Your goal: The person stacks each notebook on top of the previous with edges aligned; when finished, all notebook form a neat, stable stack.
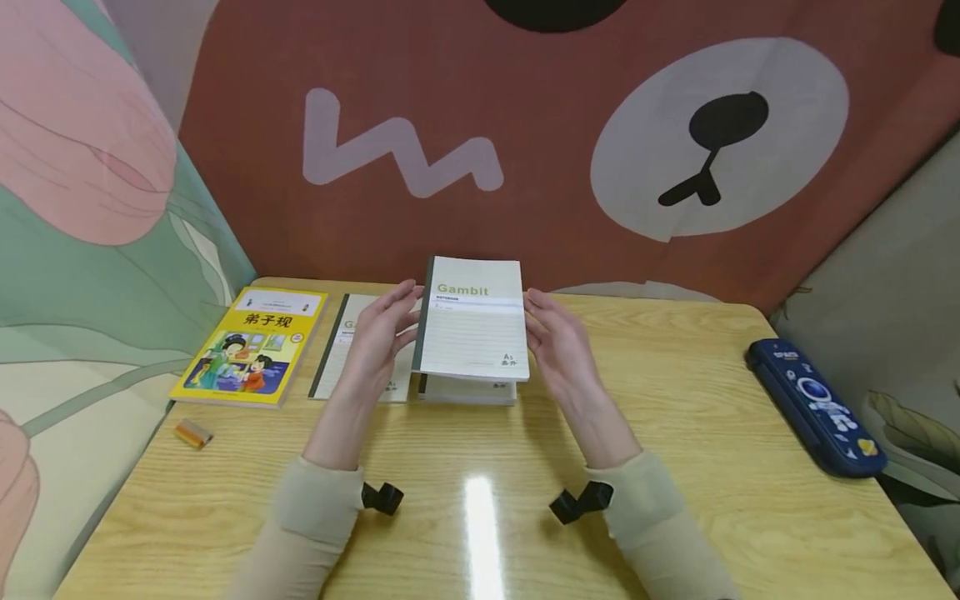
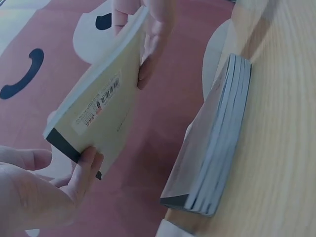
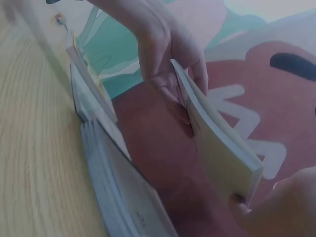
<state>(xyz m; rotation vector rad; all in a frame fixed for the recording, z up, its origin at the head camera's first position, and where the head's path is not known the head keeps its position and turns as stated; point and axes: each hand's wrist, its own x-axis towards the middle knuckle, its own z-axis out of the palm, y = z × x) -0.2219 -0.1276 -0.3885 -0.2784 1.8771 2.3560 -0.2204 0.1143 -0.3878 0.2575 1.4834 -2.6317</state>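
We read the surface [image 1: 675, 400] as a clock face, with twelve at the printed backdrop [image 1: 525, 225]. Near nine o'clock we saw a small orange block [image 1: 193, 433], and between nine and ten a yellow book [image 1: 251, 350], lying flat with two figures on its cover. At ten o'clock a flat notebook [image 1: 335, 350] with a dark spine lay near it, partly hidden from us by the left hand [image 1: 377, 333]. That hand gripped the spine side of a lifted notebook [image 1: 472, 333], its fingers reaching underneath. We found this notebook at twelve o'clock, tilted and raised above the surface, with "Gambit" across its pale cover; the left wrist view showed us a barcode label on its back. Below it, without touching it, a stack of notebooks [image 1: 468, 393] rested just beside the flat notebook. At one o'clock the right hand [image 1: 558, 346] gripped the opposite long edge, so we saw the hands apart, clamped on one notebook between them. At three o'clock we saw a dark blue pencil case [image 1: 813, 408], well apart from the books.
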